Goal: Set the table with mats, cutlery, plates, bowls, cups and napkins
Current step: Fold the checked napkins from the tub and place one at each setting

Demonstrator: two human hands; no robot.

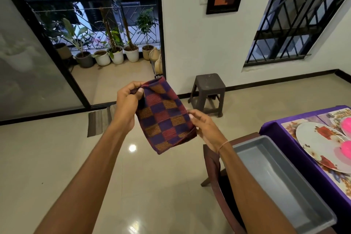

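Holding a checked purple, red and orange cloth napkin mid-air over the floor, both hands pinch opposite corners, left hand high, right hand low, apparently for folding; the surface lies right.

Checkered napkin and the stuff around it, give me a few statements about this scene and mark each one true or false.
1. Both hands hold the checkered napkin in the air. True; the left hand pinches its top corner, the right hand its lower edge.
2. The grey tray is full of cutlery. False; it looks empty.
3. A floral plate lies on the table. True.
4. The tablecloth is green. False; purple.
5. The brown stool stands on the table. False; on the floor by the wall.
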